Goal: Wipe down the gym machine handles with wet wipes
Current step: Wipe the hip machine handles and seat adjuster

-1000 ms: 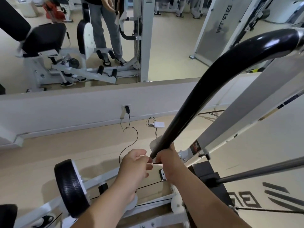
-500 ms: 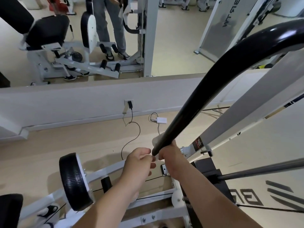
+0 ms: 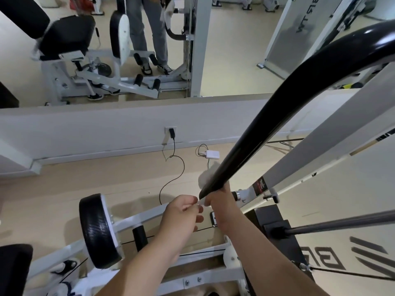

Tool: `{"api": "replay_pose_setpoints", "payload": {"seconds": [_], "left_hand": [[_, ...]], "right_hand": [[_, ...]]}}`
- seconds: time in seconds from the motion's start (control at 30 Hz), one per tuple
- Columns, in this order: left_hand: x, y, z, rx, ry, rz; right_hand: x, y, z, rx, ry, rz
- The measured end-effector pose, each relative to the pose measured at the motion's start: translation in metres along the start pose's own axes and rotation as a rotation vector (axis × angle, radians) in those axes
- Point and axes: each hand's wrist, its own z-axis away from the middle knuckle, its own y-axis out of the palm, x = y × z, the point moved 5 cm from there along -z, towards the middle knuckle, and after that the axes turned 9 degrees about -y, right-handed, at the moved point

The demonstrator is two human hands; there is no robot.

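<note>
The left hand (image 3: 181, 212) pinches a corner of the wipe (image 3: 204, 178) with curled fingers. Touching it, the right hand (image 3: 220, 201) wraps around the low end of the black handle (image 3: 277, 116). The blurry white lump just past it is likely more wipe. The handle bends up to the right.

1. Two hands, near centre: left hand (image 3: 181, 212), right hand (image 3: 220, 199).
2. One curved black handle (image 3: 299, 107), rising right.
3. One white wet wipe (image 3: 204, 178).
4. One round black pad (image 3: 96, 231), near left.
5. One wall socket (image 3: 171, 130) and one white box (image 3: 212, 154), far centre.
</note>
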Motion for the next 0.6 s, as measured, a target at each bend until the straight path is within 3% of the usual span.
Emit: {"api": "replay_pose_setpoints", "payload": {"seconds": [0.13, 0.27, 0.33, 0.47, 0.6], "left_hand": [[0.003, -0.007, -0.002, -0.03, -0.011, 0.046], [-0.001, -0.008, -0.007, -0.039, -0.011, 0.06], [-0.002, -0.005, -0.008, -0.029, -0.007, 0.077], [0.004, -0.002, -0.01, -0.006, 0.015, 0.047], [0.016, -0.004, -0.015, -0.014, 0.009, 0.055]], "right_hand": [[0.02, -0.003, 0.01, -0.05, -0.055, -0.103], [0.08, -0.018, 0.032, -0.202, -0.38, -0.081], [0.09, -0.016, 0.036, -0.239, -0.448, -0.115], [0.048, -0.003, 0.018, -0.21, -0.289, -0.082], [-0.029, 0.0, -0.016, -0.108, 0.045, 0.026]]}}
